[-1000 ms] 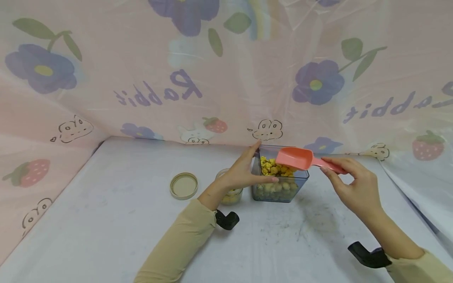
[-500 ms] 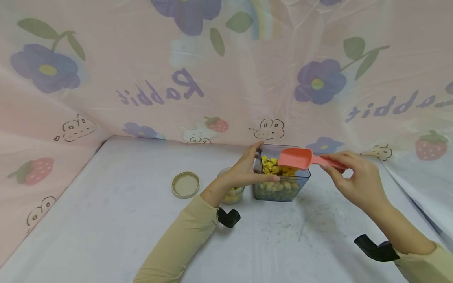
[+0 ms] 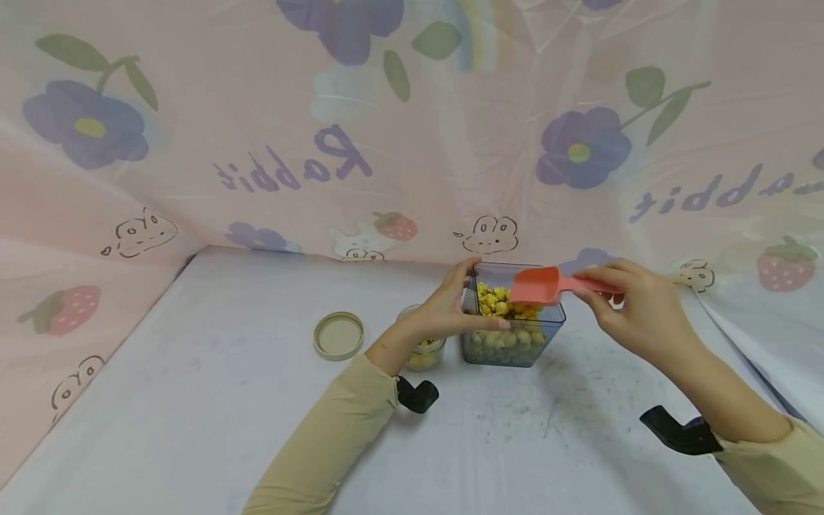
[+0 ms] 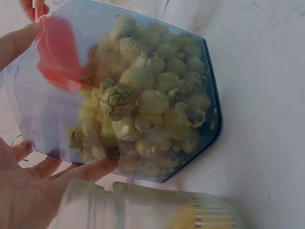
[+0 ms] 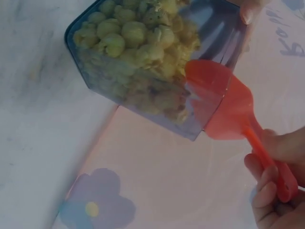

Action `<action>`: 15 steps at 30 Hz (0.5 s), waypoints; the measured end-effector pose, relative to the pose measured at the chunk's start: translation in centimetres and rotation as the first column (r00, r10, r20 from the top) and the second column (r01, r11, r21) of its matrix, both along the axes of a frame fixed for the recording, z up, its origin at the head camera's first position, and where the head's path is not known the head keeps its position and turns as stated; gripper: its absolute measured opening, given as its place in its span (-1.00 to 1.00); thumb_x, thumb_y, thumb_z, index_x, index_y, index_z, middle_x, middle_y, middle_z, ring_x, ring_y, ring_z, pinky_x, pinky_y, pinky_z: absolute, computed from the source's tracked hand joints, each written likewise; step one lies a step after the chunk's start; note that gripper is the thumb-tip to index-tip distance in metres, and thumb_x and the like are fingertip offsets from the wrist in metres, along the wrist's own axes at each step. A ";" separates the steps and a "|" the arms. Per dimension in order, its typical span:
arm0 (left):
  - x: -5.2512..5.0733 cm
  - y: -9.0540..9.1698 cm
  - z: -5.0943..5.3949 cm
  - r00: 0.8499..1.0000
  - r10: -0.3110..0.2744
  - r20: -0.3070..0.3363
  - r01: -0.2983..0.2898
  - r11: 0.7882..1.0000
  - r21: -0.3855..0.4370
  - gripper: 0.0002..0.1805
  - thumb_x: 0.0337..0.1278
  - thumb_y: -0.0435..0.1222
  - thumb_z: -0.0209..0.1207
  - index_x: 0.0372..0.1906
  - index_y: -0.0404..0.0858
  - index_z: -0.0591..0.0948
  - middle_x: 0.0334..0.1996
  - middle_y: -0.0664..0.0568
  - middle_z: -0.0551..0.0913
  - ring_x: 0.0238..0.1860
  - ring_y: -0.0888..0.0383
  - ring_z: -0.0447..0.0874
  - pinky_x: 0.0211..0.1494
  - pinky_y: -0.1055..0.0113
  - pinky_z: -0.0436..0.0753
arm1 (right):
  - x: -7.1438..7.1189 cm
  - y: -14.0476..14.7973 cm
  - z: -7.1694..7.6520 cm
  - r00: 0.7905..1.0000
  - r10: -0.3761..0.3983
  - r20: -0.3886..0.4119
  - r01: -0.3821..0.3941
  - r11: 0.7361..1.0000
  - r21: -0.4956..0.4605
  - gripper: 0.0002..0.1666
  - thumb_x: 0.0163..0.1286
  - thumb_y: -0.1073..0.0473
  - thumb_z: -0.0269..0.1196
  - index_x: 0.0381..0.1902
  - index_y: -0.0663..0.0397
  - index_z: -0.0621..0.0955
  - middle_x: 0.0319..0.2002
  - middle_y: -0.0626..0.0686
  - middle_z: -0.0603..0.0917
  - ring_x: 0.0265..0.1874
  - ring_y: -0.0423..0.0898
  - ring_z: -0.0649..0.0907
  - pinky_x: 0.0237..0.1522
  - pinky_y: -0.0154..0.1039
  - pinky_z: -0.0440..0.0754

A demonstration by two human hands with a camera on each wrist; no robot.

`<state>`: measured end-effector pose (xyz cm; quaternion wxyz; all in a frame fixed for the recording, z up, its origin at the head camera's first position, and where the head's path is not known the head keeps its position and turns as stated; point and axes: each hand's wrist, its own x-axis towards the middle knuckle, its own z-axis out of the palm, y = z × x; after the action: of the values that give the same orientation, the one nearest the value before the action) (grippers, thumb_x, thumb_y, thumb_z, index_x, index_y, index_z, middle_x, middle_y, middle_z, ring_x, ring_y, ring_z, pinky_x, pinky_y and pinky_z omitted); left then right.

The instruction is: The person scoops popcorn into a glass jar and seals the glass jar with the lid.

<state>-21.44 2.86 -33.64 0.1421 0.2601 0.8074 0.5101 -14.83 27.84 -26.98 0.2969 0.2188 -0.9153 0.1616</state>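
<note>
A clear, bluish square-topped container stands upright on the table, partly filled with yellow popcorn. My left hand holds it from the left, thumb along the near side and fingers at the far left. A coral-pink scoop is pinched by its handle in my right hand. Its bowl dips through the container's open top, with the tip at the popcorn in the right wrist view. Whether popcorn lies in the scoop cannot be made out. Beside the container, partly behind my left wrist, stands a glass jar with some popcorn inside.
A round cream-coloured lid lies on the white table, left of the jar. Close behind the container rises a pink printed sheet. Each wrist carries a black mount.
My right hand has shifted slightly up and left, and the scoop's bowl is more steeply tipped toward the popcorn. The left hand keeps its hold; the whole view has drifted a little.
</note>
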 end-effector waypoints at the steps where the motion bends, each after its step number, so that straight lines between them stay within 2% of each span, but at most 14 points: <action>1: 0.0 0.0 0.0 1.000 -0.001 0.003 0.001 1.000 0.001 0.18 -0.08 -0.04 0.41 0.52 0.05 -0.15 0.49 0.06 -0.03 0.43 0.05 0.10 0.35 -0.10 0.34 | -0.1 -0.1 0.1 1.000 -0.002 0.013 0.002 1.000 0.009 -0.70 -0.04 0.38 0.47 -0.26 0.26 0.72 -0.41 0.11 0.67 -0.53 -0.13 0.45 -0.52 -0.46 0.36; 5: 0.0 -0.1 0.0 1.000 -0.004 0.006 0.004 1.000 0.002 0.18 -0.08 -0.05 0.41 0.52 0.05 -0.15 0.50 0.07 -0.03 0.44 0.05 0.09 0.35 -0.11 0.33 | -0.3 -0.7 0.4 0.998 0.001 0.058 -0.003 0.999 0.036 -0.75 0.01 0.36 0.44 -0.27 0.26 0.72 -0.42 0.10 0.66 -0.53 -0.11 0.44 -0.55 -0.32 0.37; 15: 0.0 0.0 0.0 1.000 -0.003 -0.002 0.003 1.000 0.008 0.17 -0.08 -0.05 0.41 0.51 0.10 -0.15 0.51 0.03 -0.05 0.45 0.03 0.08 0.36 -0.11 0.32 | -0.7 -1.8 1.1 0.996 0.002 0.093 -0.012 0.995 0.100 -0.78 0.03 0.41 0.37 -0.28 0.28 0.71 -0.43 0.09 0.64 -0.52 -0.07 0.49 -0.51 -0.20 0.43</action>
<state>-21.40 2.83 -33.65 0.1411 0.2625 0.8051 0.5129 -15.51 26.02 -25.89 0.2422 0.2289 -0.9343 0.1266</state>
